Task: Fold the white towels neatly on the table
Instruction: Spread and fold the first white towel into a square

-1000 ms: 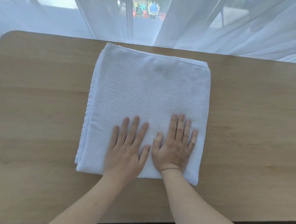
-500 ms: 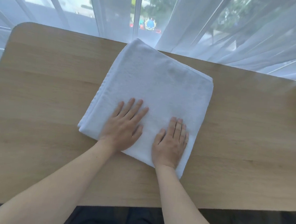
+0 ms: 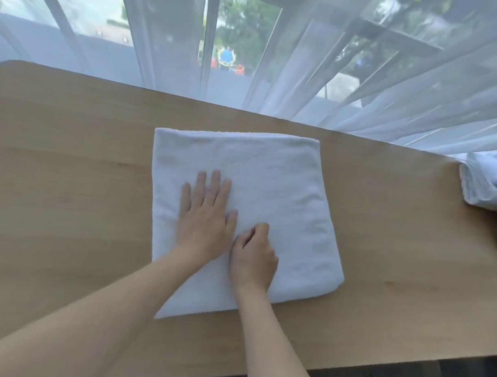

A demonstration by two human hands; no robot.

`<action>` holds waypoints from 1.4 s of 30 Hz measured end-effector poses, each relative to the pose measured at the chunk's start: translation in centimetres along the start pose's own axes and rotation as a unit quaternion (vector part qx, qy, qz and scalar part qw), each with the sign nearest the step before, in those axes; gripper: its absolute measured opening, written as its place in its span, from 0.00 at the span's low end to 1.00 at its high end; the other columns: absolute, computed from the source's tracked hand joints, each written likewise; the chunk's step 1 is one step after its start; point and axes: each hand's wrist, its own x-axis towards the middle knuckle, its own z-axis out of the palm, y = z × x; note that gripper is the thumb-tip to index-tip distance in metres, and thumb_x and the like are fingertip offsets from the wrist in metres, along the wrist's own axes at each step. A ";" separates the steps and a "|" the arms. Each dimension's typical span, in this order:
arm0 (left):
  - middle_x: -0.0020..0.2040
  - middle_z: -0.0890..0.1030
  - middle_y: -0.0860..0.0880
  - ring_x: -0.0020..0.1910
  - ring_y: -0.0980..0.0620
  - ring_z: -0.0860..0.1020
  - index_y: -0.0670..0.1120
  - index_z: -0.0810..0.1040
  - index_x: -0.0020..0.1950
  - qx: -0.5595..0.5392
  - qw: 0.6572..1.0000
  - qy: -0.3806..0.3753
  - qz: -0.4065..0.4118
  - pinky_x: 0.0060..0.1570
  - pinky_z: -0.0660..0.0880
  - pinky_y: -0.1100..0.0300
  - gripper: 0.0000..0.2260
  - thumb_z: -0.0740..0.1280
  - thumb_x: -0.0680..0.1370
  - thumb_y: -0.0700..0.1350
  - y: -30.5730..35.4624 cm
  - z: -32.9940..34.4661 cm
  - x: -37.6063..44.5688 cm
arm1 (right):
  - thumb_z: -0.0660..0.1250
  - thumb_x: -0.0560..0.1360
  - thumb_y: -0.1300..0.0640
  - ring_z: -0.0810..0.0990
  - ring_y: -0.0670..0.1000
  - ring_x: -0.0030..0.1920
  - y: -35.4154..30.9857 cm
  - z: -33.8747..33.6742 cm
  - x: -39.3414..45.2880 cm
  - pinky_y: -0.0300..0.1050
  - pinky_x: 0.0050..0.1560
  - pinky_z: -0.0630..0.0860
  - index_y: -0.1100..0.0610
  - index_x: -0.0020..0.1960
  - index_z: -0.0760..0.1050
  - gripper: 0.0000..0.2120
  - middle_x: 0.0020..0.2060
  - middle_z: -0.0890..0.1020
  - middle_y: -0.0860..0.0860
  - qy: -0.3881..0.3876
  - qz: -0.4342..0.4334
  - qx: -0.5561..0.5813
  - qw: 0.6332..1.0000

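A folded towel (image 3: 240,205) lies on the table (image 3: 66,175). The left hand (image 3: 204,220) presses flat on it, fingers straight; the right hand (image 3: 254,256) rests beside with fingers curled, whether pinching cloth I cannot tell. More white cloth (image 3: 488,184) lies far right.

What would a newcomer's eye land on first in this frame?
The folded white towel in the middle of the wooden table, with the left hand pressed flat on it and the right hand curled beside it. Next, the rumpled white cloth at the table's right edge.
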 end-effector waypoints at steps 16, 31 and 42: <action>0.81 0.59 0.46 0.80 0.43 0.57 0.48 0.61 0.80 0.093 0.990 0.100 0.036 0.77 0.53 0.39 0.30 0.55 0.79 0.55 2.2 1.6 4.4 | 0.47 0.82 0.42 0.40 0.49 0.80 4.0 -1.6 19.6 0.53 0.78 0.35 0.40 0.81 0.44 0.29 0.81 0.44 0.46 -0.062 -0.220 -0.128 0.965; 0.79 0.64 0.46 0.79 0.44 0.60 0.47 0.67 0.78 0.056 0.987 0.144 0.048 0.77 0.55 0.41 0.25 0.54 0.81 0.48 2.1 1.4 5.5 | 0.47 0.83 0.42 0.38 0.49 0.80 3.6 -2.6 23.9 0.54 0.78 0.36 0.44 0.82 0.43 0.29 0.81 0.43 0.47 -0.061 -0.194 -0.122 0.971; 0.79 0.63 0.45 0.79 0.42 0.59 0.48 0.65 0.79 0.042 0.993 0.100 0.053 0.78 0.51 0.41 0.26 0.53 0.80 0.49 2.1 1.2 5.4 | 0.43 0.83 0.40 0.39 0.49 0.80 7.4 -2.2 11.3 0.54 0.79 0.38 0.40 0.81 0.42 0.27 0.81 0.43 0.45 -0.087 -0.242 -0.139 0.956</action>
